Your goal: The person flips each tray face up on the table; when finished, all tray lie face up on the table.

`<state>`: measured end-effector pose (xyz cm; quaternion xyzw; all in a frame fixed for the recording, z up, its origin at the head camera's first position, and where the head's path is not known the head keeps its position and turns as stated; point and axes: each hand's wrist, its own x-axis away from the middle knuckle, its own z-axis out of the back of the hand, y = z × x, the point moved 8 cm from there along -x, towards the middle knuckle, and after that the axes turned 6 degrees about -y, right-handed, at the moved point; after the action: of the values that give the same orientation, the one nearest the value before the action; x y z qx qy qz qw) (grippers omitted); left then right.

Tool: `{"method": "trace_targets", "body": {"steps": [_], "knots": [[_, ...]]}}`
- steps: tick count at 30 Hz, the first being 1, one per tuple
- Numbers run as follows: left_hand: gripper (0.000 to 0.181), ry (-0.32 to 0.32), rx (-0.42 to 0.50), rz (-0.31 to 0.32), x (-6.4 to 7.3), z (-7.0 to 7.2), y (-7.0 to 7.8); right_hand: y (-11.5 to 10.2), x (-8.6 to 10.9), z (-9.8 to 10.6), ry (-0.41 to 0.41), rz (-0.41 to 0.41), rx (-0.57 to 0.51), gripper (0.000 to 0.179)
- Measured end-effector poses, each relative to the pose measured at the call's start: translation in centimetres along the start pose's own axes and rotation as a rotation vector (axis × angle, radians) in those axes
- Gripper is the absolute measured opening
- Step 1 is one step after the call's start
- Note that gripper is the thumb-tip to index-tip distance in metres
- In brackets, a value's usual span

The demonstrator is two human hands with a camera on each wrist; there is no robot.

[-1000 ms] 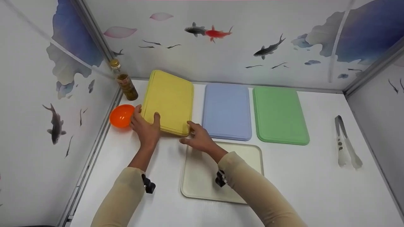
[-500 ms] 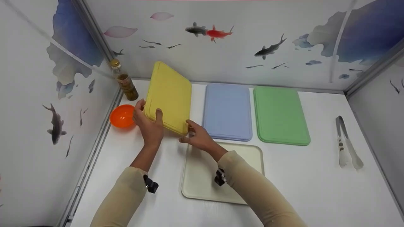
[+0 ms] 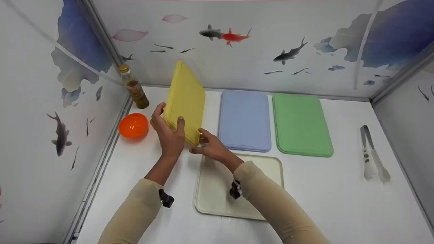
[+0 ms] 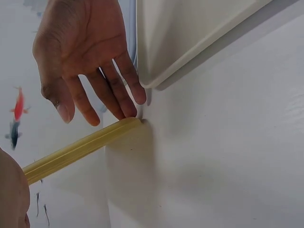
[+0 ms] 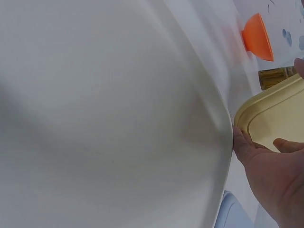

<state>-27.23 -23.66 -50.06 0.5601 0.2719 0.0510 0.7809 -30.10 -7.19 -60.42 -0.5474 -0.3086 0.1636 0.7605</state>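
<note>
A yellow cutting board stands steeply tilted, its left side raised and its right long edge low. My left hand grips the raised left edge near the front corner, thumb on the near face and fingers behind. At the lower right corner is my right hand. In the left wrist view the right hand has its fingers nearly straight, the tips touching the end of the yellow board. The right wrist view shows the right hand at the rounded corner of the board.
A blue board and a green board lie flat to the right. A cream tray lies under the right forearm. An orange bowl and an oil bottle stand at left; tongs lie far right.
The left hand has moved rightward and up, raising the left side of the yellow board so it tilts much more steeply. The right hand has stayed nearly in place at the corner.
</note>
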Motion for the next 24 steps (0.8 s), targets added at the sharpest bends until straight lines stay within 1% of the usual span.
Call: {"method": "trace_targets", "body": {"steps": [4,7,13,15,19,24], "knots": [[0.070,-0.021,0.008,0.004,0.3,-0.6,0.6,0.0,0.0,0.0,-0.013,-0.001,-0.016,0.108],[0.072,-0.036,0.014,0.000,0.4,-0.9,1.0,-0.1,-0.1,0.0,-0.022,0.002,-0.027,0.103],[0.071,-0.062,0.036,-0.025,0.5,-1.4,1.5,-0.4,-0.1,-0.2,-0.053,0.031,-0.110,0.079],[0.070,-0.065,0.034,-0.038,0.6,-1.5,1.6,-0.5,0.0,-0.2,-0.058,0.038,-0.121,0.073],[0.068,-0.086,0.022,-0.058,0.5,-1.9,1.9,-1.1,0.0,0.0,-0.033,0.059,-0.125,0.068],[0.066,-0.122,0.014,-0.068,0.7,-2.7,2.2,-2.3,0.1,0.5,0.007,0.084,-0.140,0.064]]}}
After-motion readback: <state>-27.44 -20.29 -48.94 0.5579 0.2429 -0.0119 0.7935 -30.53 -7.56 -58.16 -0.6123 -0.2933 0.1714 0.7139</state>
